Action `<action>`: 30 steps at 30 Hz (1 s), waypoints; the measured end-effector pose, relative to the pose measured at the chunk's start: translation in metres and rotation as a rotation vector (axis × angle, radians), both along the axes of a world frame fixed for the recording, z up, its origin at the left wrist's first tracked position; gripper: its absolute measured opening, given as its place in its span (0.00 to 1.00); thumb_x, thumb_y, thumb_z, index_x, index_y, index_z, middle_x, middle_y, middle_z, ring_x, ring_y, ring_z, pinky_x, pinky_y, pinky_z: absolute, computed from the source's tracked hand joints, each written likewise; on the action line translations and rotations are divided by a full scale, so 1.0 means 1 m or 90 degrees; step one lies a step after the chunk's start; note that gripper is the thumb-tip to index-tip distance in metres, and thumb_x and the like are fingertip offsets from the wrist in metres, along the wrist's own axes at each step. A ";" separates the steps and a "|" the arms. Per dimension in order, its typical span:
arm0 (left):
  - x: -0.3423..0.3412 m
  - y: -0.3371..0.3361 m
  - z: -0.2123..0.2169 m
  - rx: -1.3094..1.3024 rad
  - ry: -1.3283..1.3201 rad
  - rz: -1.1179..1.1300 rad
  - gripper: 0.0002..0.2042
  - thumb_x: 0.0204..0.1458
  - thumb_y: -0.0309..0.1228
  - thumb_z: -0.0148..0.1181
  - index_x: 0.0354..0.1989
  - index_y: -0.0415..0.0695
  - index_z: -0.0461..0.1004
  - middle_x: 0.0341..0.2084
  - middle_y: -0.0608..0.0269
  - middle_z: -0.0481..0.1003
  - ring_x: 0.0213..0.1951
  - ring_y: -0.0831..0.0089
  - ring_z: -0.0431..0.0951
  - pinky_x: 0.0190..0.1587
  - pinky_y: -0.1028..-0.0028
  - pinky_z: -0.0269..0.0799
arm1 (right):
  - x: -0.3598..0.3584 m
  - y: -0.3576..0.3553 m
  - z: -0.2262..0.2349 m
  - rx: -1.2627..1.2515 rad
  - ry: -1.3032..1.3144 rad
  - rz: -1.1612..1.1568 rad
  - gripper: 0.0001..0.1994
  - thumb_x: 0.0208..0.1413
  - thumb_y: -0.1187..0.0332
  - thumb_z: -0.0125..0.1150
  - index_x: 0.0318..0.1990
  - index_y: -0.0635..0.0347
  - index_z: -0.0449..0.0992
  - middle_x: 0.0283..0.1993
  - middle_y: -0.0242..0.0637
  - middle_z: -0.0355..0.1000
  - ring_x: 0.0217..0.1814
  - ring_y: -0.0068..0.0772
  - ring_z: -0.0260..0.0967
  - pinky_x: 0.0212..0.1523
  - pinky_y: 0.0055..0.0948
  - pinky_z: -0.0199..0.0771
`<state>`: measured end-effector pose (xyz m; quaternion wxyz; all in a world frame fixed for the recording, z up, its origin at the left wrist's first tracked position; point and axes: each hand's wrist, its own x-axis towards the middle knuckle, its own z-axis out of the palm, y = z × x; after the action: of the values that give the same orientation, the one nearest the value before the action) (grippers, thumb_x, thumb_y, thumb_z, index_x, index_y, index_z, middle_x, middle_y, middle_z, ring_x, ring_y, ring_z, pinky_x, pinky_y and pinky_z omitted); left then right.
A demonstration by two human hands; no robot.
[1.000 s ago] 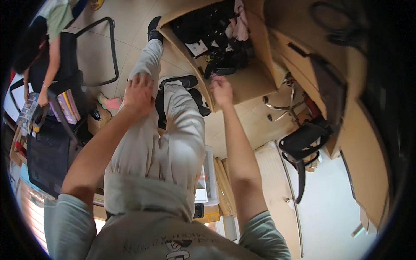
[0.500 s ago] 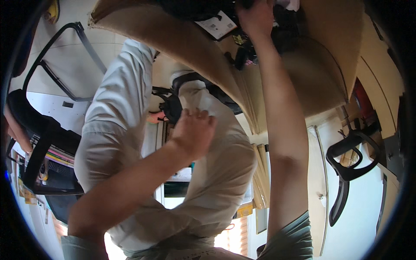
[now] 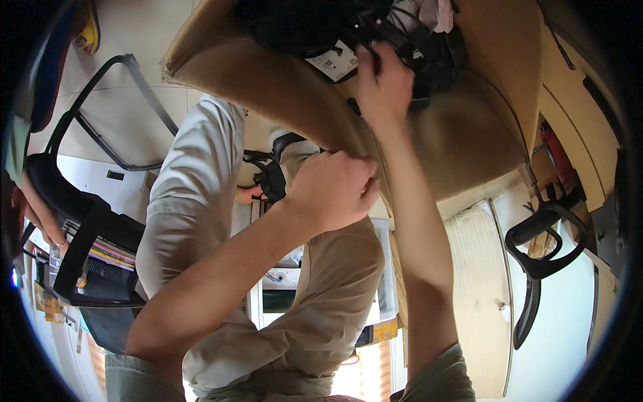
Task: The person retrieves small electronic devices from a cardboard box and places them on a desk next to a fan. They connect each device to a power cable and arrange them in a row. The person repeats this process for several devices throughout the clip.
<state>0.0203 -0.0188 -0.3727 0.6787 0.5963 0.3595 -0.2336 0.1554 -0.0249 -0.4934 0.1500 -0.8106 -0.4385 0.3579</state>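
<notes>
My right hand (image 3: 385, 87) reaches over a cardboard box (image 3: 462, 144), beside a heap of black cables and black parts (image 3: 435, 57). Its thumb and fingers are apart, with a dark gap between them, and I see nothing held. A white printed card (image 3: 335, 61) lies just left of those fingers. My left hand (image 3: 333, 189) is closed, its fingers curled, in front of the box's near flap and above my right knee. Whatever those fingers hold, if anything, is hidden.
A black-framed chair (image 3: 94, 228) with books on it stands to the left, where another person's arm (image 3: 41, 214) shows. Another chair's black armrest (image 3: 546, 241) is at the right. Under the box sits a dark bag (image 3: 271, 181). A yellow shoe (image 3: 87, 35) is at the far left.
My right hand has drawn back toward me from deeper in the heap. My left hand has risen off my thigh and moved right, toward the box. The view has shifted slightly.
</notes>
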 end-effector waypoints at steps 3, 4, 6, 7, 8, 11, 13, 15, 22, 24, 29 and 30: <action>0.005 0.007 -0.004 -0.092 -0.070 0.387 0.14 0.56 0.40 0.59 0.32 0.40 0.78 0.23 0.54 0.79 0.29 0.59 0.82 0.35 0.64 0.78 | 0.001 -0.013 0.063 0.073 -0.005 -0.162 0.11 0.63 0.61 0.61 0.35 0.60 0.76 0.23 0.35 0.72 0.27 0.34 0.68 0.36 0.36 0.68; 0.007 0.012 -0.006 -0.156 -0.095 0.503 0.16 0.56 0.42 0.59 0.37 0.39 0.79 0.23 0.53 0.78 0.29 0.59 0.82 0.34 0.63 0.77 | 0.005 -0.018 0.085 0.062 0.040 -0.228 0.12 0.63 0.61 0.61 0.33 0.60 0.76 0.22 0.34 0.69 0.26 0.27 0.65 0.31 0.30 0.66; 0.014 0.031 -0.005 -0.263 -0.004 0.691 0.21 0.58 0.48 0.59 0.43 0.39 0.77 0.30 0.57 0.79 0.33 0.64 0.80 0.36 0.68 0.76 | 0.010 -0.033 0.117 0.038 0.060 -0.251 0.13 0.64 0.62 0.60 0.31 0.60 0.74 0.22 0.32 0.66 0.26 0.22 0.61 0.29 0.26 0.63; 0.015 0.041 -0.007 -0.313 0.043 0.784 0.25 0.58 0.52 0.59 0.47 0.39 0.76 0.34 0.59 0.79 0.35 0.66 0.80 0.38 0.70 0.75 | 0.012 -0.036 0.130 0.030 0.070 -0.261 0.13 0.64 0.62 0.60 0.30 0.60 0.73 0.21 0.31 0.65 0.25 0.19 0.59 0.28 0.25 0.62; 0.015 0.046 -0.010 -0.320 0.032 0.765 0.29 0.60 0.57 0.57 0.52 0.39 0.72 0.42 0.64 0.76 0.40 0.72 0.77 0.43 0.73 0.73 | 0.012 -0.041 0.143 -0.006 0.148 -0.233 0.14 0.64 0.62 0.60 0.29 0.61 0.72 0.21 0.32 0.64 0.26 0.20 0.59 0.28 0.26 0.62; 0.019 0.058 -0.013 -0.418 -0.007 0.751 0.20 0.67 0.50 0.48 0.52 0.45 0.72 0.35 0.68 0.75 0.39 0.73 0.78 0.47 0.73 0.69 | -0.005 -0.063 0.173 -0.156 0.307 -0.134 0.13 0.66 0.66 0.56 0.30 0.63 0.70 0.24 0.27 0.63 0.29 0.17 0.58 0.30 0.22 0.60; 0.020 0.068 -0.010 -0.486 -0.038 0.782 0.19 0.67 0.49 0.48 0.49 0.45 0.72 0.27 0.71 0.73 0.32 0.74 0.75 0.44 0.74 0.68 | -0.017 -0.070 0.182 -0.208 0.336 -0.106 0.13 0.68 0.66 0.56 0.31 0.64 0.70 0.25 0.29 0.62 0.30 0.19 0.57 0.32 0.23 0.61; 0.005 0.071 -0.027 -0.462 -0.054 0.844 0.16 0.67 0.47 0.48 0.45 0.46 0.72 0.22 0.73 0.66 0.27 0.75 0.68 0.40 0.74 0.66 | -0.014 -0.095 0.176 -0.237 0.294 -0.133 0.13 0.67 0.65 0.57 0.32 0.65 0.71 0.24 0.34 0.61 0.29 0.22 0.56 0.31 0.25 0.62; 0.039 0.046 0.002 -0.411 0.013 0.843 0.19 0.63 0.46 0.54 0.29 0.42 0.72 0.17 0.66 0.71 0.20 0.75 0.71 0.30 0.75 0.68 | 0.047 -0.204 0.113 -0.244 -0.009 -0.185 0.11 0.65 0.65 0.57 0.37 0.65 0.75 0.27 0.53 0.73 0.28 0.47 0.71 0.34 0.42 0.71; 0.050 0.044 0.005 -0.437 -0.018 0.871 0.19 0.64 0.45 0.52 0.29 0.42 0.72 0.16 0.68 0.68 0.19 0.75 0.69 0.28 0.75 0.66 | 0.057 -0.220 0.110 -0.305 -0.061 -0.147 0.11 0.65 0.64 0.57 0.38 0.65 0.75 0.30 0.55 0.74 0.33 0.56 0.74 0.37 0.46 0.72; 0.021 0.080 -0.005 -0.356 -0.067 0.994 0.13 0.70 0.41 0.43 0.38 0.48 0.70 0.17 0.77 0.54 0.19 0.81 0.51 0.25 0.76 0.52 | 0.063 -0.238 0.141 -0.419 0.017 -0.131 0.09 0.63 0.66 0.59 0.43 0.62 0.76 0.36 0.52 0.78 0.40 0.51 0.79 0.43 0.44 0.76; 0.014 0.084 -0.007 -0.383 -0.079 0.981 0.14 0.71 0.40 0.41 0.40 0.48 0.71 0.17 0.78 0.54 0.19 0.82 0.50 0.23 0.77 0.49 | 0.059 -0.231 0.148 -0.408 0.057 -0.154 0.08 0.63 0.67 0.59 0.44 0.62 0.76 0.37 0.51 0.79 0.41 0.49 0.80 0.43 0.43 0.76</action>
<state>0.0340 0.0650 -0.3801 0.7979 -0.0121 0.5511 0.2438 0.2147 -0.2556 -0.3457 -0.0518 -0.8459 -0.1976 0.4927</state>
